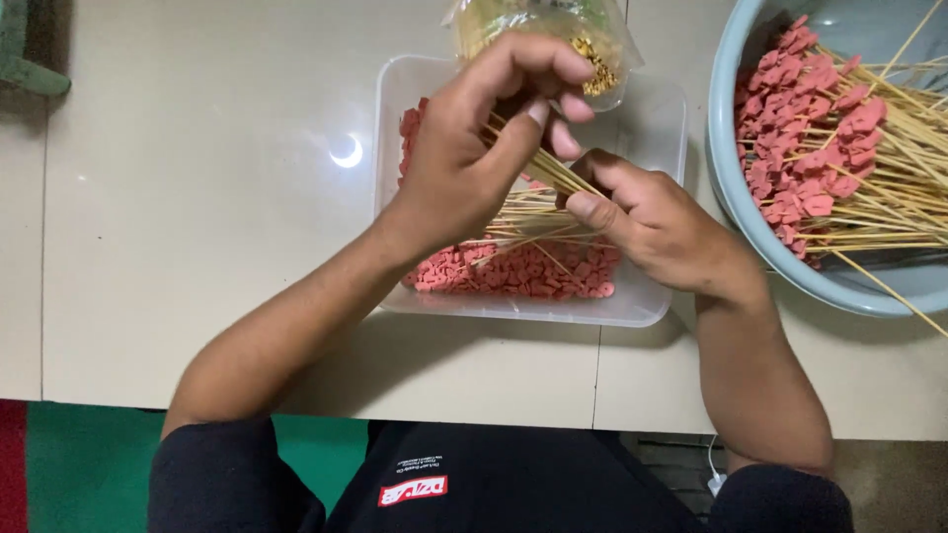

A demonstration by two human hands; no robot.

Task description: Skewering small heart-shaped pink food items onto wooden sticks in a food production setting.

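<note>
1. Bamboo skewers (541, 168) are held as a thin bundle over the clear plastic tray (654, 128), which sits on the pale table (197, 197).
2. The upper end of the bundle is clamped by the left hand (474, 138), its fingers curled shut around the sticks.
3. The lower part of the bundle is pinched by the right hand (652, 222), with thumb and fingers closed on it just beside the left hand.
4. Small pink pieces (523, 271) are heaped in the tray beneath both hands, with more loose skewers lying across them.
5. A clear bag of small yellow bits (592, 59) is seen at the far edge of the tray, partly hidden by the left hand.
6. A pale blue basin (736, 188) is placed to the right of the tray, filled with finished skewers (820, 148) tipped with pink pieces.
</note>
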